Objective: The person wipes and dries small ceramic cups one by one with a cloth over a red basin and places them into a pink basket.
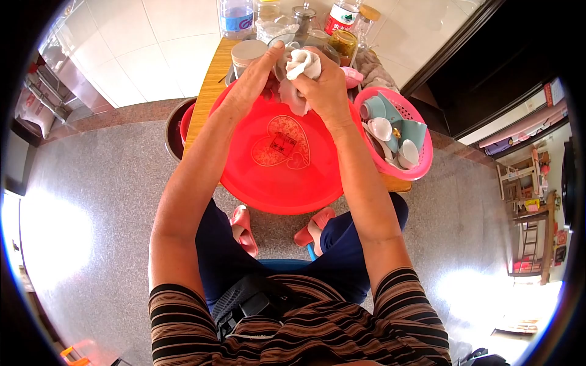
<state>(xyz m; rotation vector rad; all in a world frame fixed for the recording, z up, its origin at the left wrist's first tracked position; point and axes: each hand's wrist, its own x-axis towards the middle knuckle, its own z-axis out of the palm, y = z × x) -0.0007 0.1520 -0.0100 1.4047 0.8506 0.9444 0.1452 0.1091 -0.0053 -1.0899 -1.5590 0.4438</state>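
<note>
Over the far edge of a large red plastic basin (244,158), both my hands are raised close together. My right hand (323,85) is closed on a white cloth (303,64), which is bunched at the top and hangs down below the fingers. My left hand (259,76) is curled round what looks like a clear glass (282,61), mostly hidden by the fingers and the cloth. The cloth presses against the side of this glass. Gold heart patterns and dark lettering show on the basin's bottom.
A pink basket (421,165) with pale blue and white cups and spoons stands right of the basin. Behind the hands are a lidded white jar (249,52), an amber glass jar (343,44) and bottles (237,18). Everything stands on a wooden table (201,116) against a tiled wall.
</note>
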